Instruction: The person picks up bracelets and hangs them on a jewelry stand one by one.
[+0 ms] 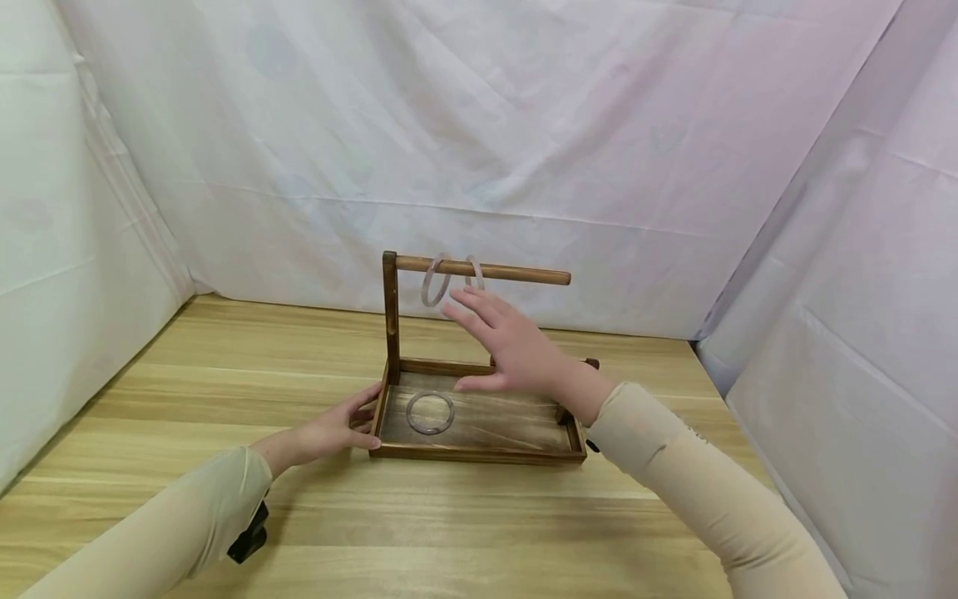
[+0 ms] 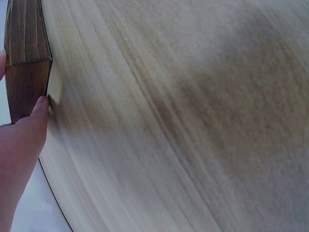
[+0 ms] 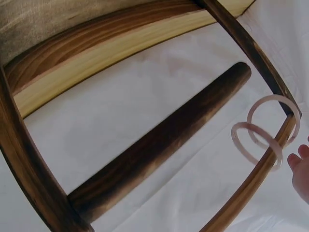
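Observation:
A dark wooden bangle stand (image 1: 479,455) has a tray base, a left post and a high horizontal bar. Two pale translucent bangles, a left one (image 1: 427,291) and a right one (image 1: 479,271), hang on this bar. A third bangle (image 1: 430,413) lies flat in the tray's left part. My left hand (image 1: 329,433) holds the tray's front left corner, its thumb (image 2: 42,106) against the wood. Just below the bar, my right hand (image 1: 520,345) has its fingers spread near the right bangle. Its fingertips (image 3: 293,159) show apart from the hanging bangles in the right wrist view.
A lower, shorter bar (image 3: 164,145) belongs to the stand; my right hand mostly hides it in the head view. The stand is on a light wood-grain table (image 1: 464,532). White cloth (image 1: 479,125) hangs behind and on both sides.

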{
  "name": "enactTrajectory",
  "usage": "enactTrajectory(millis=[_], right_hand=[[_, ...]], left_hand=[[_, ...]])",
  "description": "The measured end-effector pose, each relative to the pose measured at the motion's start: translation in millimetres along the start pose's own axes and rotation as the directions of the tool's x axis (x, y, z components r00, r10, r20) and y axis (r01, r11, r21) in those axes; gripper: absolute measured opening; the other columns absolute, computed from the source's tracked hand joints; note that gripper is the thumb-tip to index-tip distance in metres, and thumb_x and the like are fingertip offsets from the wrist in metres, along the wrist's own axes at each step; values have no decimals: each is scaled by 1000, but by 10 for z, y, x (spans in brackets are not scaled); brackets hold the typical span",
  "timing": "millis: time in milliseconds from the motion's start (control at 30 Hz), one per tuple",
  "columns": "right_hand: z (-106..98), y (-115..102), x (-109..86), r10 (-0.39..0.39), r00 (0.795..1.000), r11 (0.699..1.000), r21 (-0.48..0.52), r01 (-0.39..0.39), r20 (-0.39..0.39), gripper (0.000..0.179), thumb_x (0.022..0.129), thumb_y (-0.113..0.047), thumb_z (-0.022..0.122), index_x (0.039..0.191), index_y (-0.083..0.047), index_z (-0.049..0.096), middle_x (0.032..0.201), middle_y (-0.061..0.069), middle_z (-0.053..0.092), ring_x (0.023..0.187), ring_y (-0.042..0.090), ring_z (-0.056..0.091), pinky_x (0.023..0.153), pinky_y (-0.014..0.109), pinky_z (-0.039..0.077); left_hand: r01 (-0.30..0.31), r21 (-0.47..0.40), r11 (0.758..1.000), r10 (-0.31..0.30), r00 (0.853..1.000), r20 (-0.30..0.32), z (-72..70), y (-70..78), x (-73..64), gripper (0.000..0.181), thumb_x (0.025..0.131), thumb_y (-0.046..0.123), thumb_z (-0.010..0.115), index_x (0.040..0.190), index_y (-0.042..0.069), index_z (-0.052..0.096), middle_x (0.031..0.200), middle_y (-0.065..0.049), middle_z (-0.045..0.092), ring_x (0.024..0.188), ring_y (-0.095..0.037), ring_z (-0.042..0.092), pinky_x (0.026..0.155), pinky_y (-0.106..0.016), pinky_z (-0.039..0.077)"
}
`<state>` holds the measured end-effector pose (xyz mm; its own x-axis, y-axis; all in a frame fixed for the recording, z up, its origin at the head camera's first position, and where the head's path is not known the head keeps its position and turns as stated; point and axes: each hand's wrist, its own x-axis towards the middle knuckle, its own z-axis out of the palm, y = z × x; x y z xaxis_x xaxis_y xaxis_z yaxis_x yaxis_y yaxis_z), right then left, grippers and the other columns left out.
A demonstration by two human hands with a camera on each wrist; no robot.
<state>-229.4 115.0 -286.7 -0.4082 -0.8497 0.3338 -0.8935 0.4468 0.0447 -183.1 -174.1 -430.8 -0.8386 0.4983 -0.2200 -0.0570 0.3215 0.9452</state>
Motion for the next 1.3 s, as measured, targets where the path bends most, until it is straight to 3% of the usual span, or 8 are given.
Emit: enactTrajectory(millis=[133,233,567,633,700,1000,1300], right_hand=[[65,-64,-9,3,999,1000,15,-4,43,90,80,-60,60,148,-12,23,153,12,25,143,30,23,119,47,25],[120,-106,-7,5,998,1000,21,-6,64,91,78,-53,66,147,-13,24,153,11,26,142,29,24,118,47,28],[304,-194,-9,0,991,997,74,-10,133,86,81,-66,52,146,-16,27,152,9,27,140,27,29,114,45,35],[331,-208,-14,8,989,995,98,-22,145,85,80,-56,63,146,-17,26,152,9,27,140,26,29,114,44,35],[352,-226,-25,20,987,992,122,-40,160,85,80,-55,63,147,-18,25,152,8,26,140,25,29,114,44,35],[508,-315,-44,83,954,979,157,-133,288,86,84,-62,51,151,-28,9,158,2,11,146,22,16,116,44,33],[708,-369,-75,119,936,971,160,-180,332,83,87,-61,47,150,-29,5,159,0,7,146,23,11,114,42,36]], left_hand=[[19,-3,1000,-19,1000,-9,-6,-21,2,99,81,13,68,150,5,-3,151,-33,7,137,-49,20,113,-52,29],[32,-9,999,-32,999,-17,-11,-24,0,98,82,12,68,150,6,-2,151,-32,8,137,-48,20,113,-52,29],[40,-19,999,-40,999,-10,-16,-10,-17,97,83,13,67,150,7,-3,152,-31,7,138,-48,19,114,-54,27],[40,-17,999,-40,999,-6,-13,-7,-7,97,84,13,67,150,7,-4,152,-30,5,138,-48,18,114,-54,27],[37,-11,999,-37,999,2,-8,0,7,96,84,13,66,150,7,-4,153,-30,4,138,-48,17,115,-54,26],[37,-12,999,-37,999,19,25,6,28,94,86,11,64,150,7,-5,153,-29,4,139,-47,15,115,-54,26],[52,-14,999,-52,999,16,26,17,10,93,86,11,63,150,9,-5,154,-28,5,140,-47,14,116,-56,23]])
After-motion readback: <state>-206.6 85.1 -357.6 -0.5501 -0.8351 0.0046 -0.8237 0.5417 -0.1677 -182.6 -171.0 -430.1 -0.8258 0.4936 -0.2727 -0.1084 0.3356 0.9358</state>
